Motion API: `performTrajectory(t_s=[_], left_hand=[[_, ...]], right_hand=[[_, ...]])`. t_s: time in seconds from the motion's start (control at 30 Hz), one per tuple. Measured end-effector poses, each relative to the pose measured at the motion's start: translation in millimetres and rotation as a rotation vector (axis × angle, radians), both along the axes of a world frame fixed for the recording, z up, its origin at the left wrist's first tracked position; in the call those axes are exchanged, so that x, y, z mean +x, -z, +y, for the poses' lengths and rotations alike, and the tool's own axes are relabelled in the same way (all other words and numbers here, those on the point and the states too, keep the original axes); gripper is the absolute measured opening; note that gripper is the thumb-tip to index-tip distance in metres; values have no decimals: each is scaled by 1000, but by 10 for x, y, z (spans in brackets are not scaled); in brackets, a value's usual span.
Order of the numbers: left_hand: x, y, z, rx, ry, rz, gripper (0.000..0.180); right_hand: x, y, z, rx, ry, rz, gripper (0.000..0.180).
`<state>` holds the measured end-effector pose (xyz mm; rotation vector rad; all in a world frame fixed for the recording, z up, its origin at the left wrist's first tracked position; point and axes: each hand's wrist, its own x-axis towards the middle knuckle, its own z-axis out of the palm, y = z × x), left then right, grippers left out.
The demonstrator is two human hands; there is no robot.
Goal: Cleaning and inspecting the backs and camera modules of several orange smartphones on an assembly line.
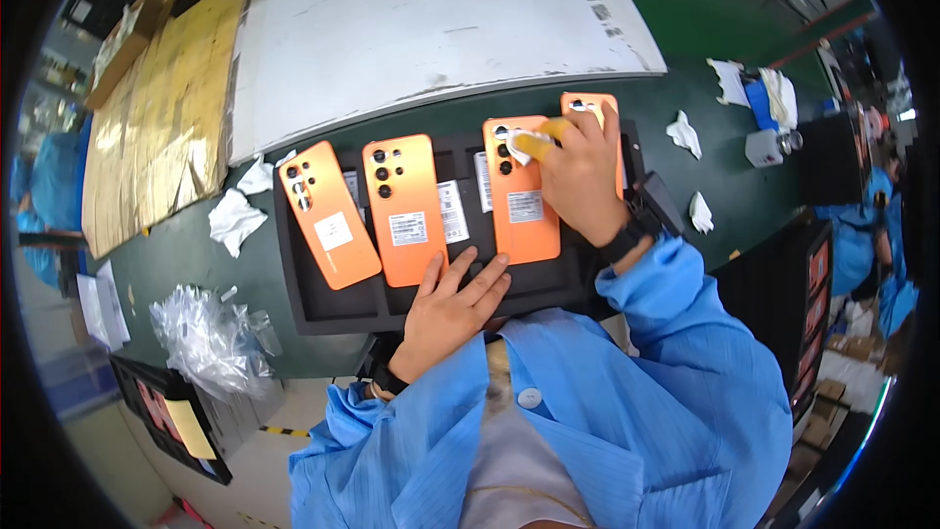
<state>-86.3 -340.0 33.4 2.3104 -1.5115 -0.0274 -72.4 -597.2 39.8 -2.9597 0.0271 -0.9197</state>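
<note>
Four orange phones lie face down in a black tray (338,306), their camera lenses toward the far side. My right hand (583,176) pinches a folded white cloth (522,148) and presses it by the lenses of the third phone (529,230). Something yellow covers the pinching fingertips. My left hand (452,313) rests with fingers stretched out, holding nothing; its fingertips touch the lower ends of the second phone (399,186) and third phone. At the left, the first phone (343,250) lies slanted. The fourth phone (589,100) is mostly hidden behind my right hand.
Crumpled white cloths (235,220) lie left of the tray, with more scraps (683,134) at its right. Clear plastic bags (211,338) are heaped at the near left table edge. A large white board (431,20) spans the far side, beside yellowish wrapped sheeting (171,108).
</note>
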Motion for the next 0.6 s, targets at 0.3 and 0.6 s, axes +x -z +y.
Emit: performTrajectory(t_s=[0.3, 0.6], left_hand=[[11, 60, -2, -19, 22, -3, 47], [9, -22, 4, -26, 0, 72, 48]], right_hand=[[-451, -121, -759, 204, 174, -139, 25], [-293, -128, -618, 121, 95, 28, 18]])
